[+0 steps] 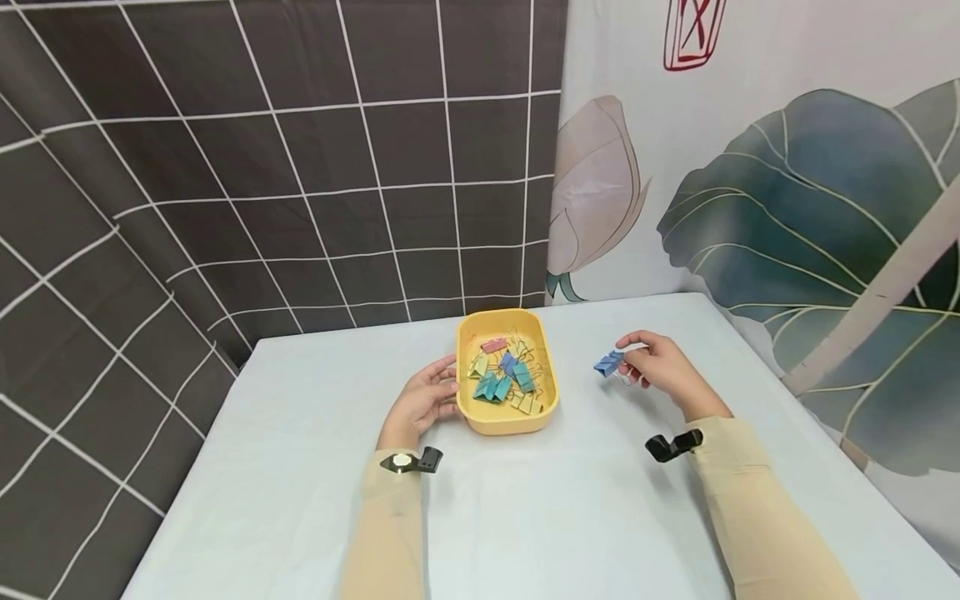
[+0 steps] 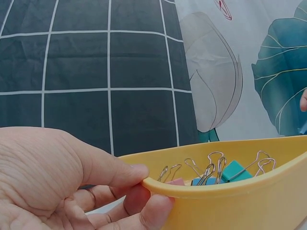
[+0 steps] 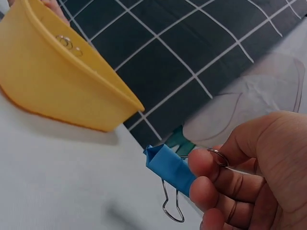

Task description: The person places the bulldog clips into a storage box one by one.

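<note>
A yellow plastic box (image 1: pixel 510 427) on the table holds binder clips in pink, yellow, teal and blue. My left hand (image 1: pixel 422 402) grips its left side, with the thumb at the rim and other fingertips against the outer wall in the left wrist view. To the right of the box, my right hand (image 1: pixel 663 367) holds a blue binder clip (image 3: pixel 168 167) by one wire handle, pinched between thumb and fingers. The clip's other wire handle hangs down in the right wrist view. Its blue body points left, towards the box, above the white cloth.
A white cloth covers the table (image 1: pixel 480 517). Behind it hangs a dark curtain (image 1: pixel 315 158) with a white grid, beside a pale curtain (image 1: pixel 607 250) printed with a lotus bud and leaves. Both wrists wear black camera mounts.
</note>
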`<state>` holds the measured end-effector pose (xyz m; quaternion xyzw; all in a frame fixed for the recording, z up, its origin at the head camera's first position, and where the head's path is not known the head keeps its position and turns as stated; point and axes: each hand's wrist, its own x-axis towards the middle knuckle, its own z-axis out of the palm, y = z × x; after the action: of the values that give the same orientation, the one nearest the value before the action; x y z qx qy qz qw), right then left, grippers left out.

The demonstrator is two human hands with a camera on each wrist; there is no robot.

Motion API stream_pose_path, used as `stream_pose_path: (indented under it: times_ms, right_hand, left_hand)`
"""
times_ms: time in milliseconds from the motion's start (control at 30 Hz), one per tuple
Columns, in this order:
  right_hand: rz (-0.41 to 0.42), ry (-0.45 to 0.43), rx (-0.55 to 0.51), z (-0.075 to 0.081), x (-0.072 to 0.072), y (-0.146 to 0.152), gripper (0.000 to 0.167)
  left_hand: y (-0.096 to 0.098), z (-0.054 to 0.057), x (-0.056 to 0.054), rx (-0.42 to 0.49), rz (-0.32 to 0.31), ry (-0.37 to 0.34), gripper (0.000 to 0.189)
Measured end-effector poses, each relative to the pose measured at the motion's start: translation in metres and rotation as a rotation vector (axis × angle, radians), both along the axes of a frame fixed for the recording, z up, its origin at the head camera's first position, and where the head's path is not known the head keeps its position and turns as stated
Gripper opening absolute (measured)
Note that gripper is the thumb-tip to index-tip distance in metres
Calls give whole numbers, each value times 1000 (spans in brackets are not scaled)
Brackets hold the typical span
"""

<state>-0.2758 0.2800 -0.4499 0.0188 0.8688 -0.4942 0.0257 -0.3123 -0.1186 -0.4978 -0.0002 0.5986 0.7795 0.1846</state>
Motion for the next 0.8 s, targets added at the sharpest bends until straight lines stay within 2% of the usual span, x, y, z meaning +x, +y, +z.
stream_pose_path:
  times_ms: [333,800]
  right_hand:
    - [-5,-24,-28,16,-23,-30,33]
    - [62,8,-96,30,-41,-76,30]
  left_hand:
    - [0,2,1,3,21,-16,62]
    - [1,2,2,-4,24,-20,61]
